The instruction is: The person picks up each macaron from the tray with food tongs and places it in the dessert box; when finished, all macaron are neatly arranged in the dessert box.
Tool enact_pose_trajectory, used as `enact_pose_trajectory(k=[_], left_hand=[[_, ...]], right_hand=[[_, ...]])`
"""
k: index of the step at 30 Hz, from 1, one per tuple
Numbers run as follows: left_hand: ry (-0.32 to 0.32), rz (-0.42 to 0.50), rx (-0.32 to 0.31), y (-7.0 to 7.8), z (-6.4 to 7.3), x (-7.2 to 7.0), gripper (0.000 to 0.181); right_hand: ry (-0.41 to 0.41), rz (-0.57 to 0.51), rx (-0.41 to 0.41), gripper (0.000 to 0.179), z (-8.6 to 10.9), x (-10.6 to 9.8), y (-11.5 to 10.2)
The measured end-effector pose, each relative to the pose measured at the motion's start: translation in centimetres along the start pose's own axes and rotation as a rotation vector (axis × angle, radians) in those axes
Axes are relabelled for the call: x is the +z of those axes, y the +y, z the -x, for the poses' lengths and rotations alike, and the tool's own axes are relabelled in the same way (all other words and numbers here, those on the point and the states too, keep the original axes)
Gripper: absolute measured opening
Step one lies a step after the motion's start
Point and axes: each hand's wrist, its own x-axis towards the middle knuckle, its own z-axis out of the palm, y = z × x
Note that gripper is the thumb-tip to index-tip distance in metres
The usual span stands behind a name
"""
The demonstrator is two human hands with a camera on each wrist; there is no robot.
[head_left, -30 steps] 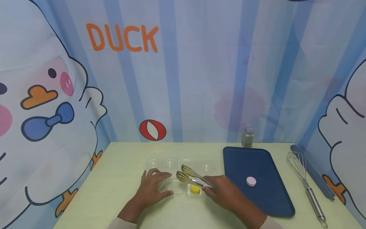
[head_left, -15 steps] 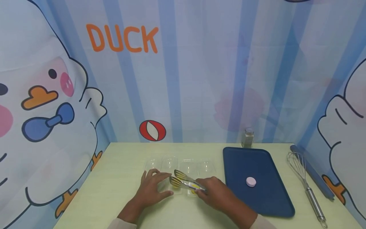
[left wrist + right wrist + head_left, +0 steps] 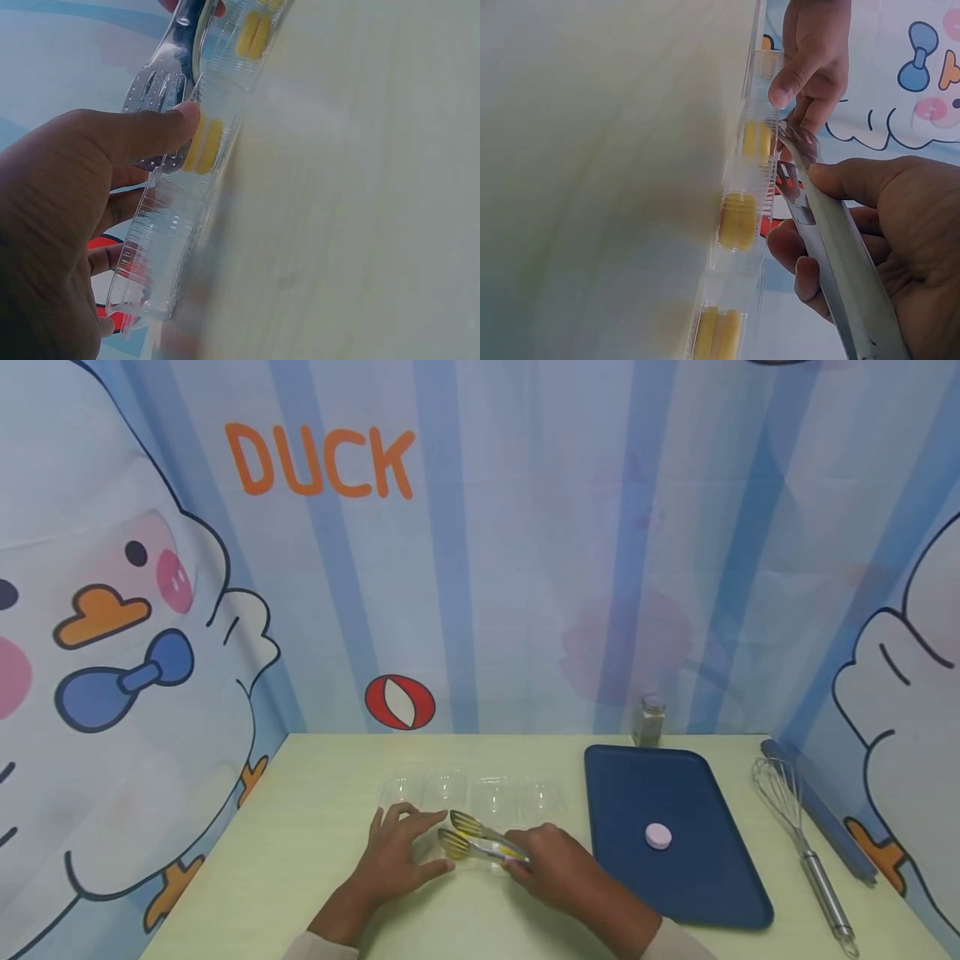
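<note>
A clear plastic macaron tray [image 3: 495,795] lies on the table. Several yellow macarons [image 3: 739,221] sit in its near row of compartments. My left hand [image 3: 400,850] holds the tray's left end, its thumb at the near side and its fingers over the far side. With my right hand [image 3: 551,866] I grip metal tongs [image 3: 832,232], their slotted heads low at the compartment beside my left thumb. A yellow macaron [image 3: 204,146] lies by these heads; whether they still pinch it cannot be told. One pink macaron [image 3: 658,837] rests on the blue tray [image 3: 675,785].
Right of the blue tray lie a whisk [image 3: 806,856] and a long dark blue rod-like thing [image 3: 821,810]. A small glass jar [image 3: 649,722] stands behind that tray. A printed curtain [image 3: 517,568] encloses the table [image 3: 315,785].
My right hand has carried the tongs leftward and lower, over the compartments near my left thumb. The left hand stays in place on the tray. The pink macaron has not moved.
</note>
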Motion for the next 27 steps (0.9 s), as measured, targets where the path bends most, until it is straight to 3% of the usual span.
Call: enact_pose_trajectory(k=[17,27], left_hand=[[-0.013,-0.001,-0.021,0.1,-0.2,0.1,0.071],[0.008,-0.055,-0.017,-0.3,-0.4,0.1,0.077]], right_hand=[[-0.024,0.022,0.035,0.015,0.0,0.0,-0.2],[0.069,0.031,0.005,0.009,1.1,-0.9,0.6]])
